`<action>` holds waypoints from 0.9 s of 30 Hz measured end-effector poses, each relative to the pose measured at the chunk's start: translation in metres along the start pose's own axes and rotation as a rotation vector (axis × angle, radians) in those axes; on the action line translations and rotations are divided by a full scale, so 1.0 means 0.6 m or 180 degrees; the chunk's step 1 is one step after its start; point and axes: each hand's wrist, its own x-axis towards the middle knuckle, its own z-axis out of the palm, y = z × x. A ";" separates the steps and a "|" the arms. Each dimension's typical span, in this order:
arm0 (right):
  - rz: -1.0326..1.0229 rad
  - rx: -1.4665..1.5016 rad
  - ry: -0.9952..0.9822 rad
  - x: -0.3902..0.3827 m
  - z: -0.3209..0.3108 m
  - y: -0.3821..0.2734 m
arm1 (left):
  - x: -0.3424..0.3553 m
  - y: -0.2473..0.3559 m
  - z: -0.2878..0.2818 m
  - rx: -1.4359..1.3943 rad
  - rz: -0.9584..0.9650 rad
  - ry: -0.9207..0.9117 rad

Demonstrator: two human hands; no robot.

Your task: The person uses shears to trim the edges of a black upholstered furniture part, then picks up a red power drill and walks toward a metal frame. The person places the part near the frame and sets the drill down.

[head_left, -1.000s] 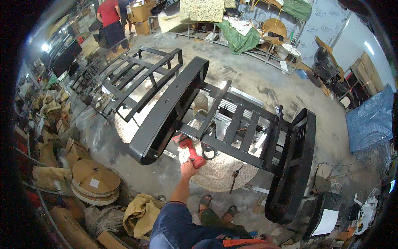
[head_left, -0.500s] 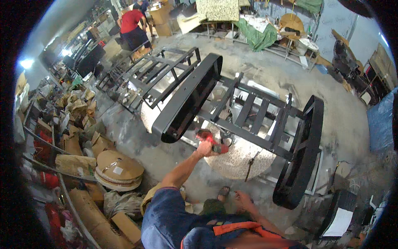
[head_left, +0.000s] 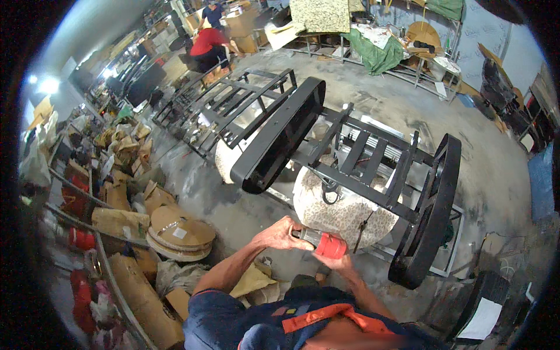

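Observation:
In front of my chest is a red and dark-grey power drill (head_left: pixel 331 246). My left hand (head_left: pixel 281 234) is closed round its dark nose end. Against the red body, from below, comes my right hand (head_left: pixel 338 263); its fingers are partly hidden behind the tool and look closed on it. Just beyond the drill stands a black metal frame (head_left: pixel 350 188) with crossbars between two long rounded end pieces. Under that frame sits a round, leopard-patterned padded piece (head_left: pixel 326 211), with a black ring-like part near its top and a dark strap hanging at its right side.
A second black frame (head_left: pixel 233 105) stands farther left. Stacked round cardboard discs (head_left: pixel 181 230) and a metal rack with boxes and scraps line the left side. At the back, a person in a red top (head_left: pixel 208 42) bends down. A black padded piece (head_left: pixel 484 309) lies at lower right.
My left hand has drawn the drill back from beneath the frame toward my chest, and its grip has moved to the nose end. My right hand has come up to the drill. The view has shifted slightly.

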 end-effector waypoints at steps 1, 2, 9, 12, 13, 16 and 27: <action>0.0206 0.0333 -0.0295 -0.003 -0.009 -0.005 | -0.014 0.023 0.003 -0.0089 0.0084 -0.0015; -0.0520 -0.0633 -0.0274 -0.008 -0.014 -0.009 | -0.027 0.040 0.009 -0.0011 -0.0039 -0.0115; 0.0902 0.1245 -0.0410 -0.023 -0.023 -0.066 | -0.064 0.050 0.082 -0.2260 -0.0156 0.0869; 0.0516 0.0443 -0.0304 -0.009 -0.046 -0.098 | -0.059 0.037 0.112 -0.2932 -0.0095 0.1262; 0.0852 0.0830 -0.0357 -0.006 -0.051 -0.109 | -0.055 0.035 0.121 -0.3128 -0.0060 0.1416; 0.0834 0.1101 -0.0244 -0.001 -0.066 -0.135 | -0.044 0.037 0.142 -0.3281 0.0037 0.1746; 0.1235 0.1090 0.0128 0.056 -0.085 -0.174 | -0.013 0.090 0.074 -0.3033 0.0383 0.1872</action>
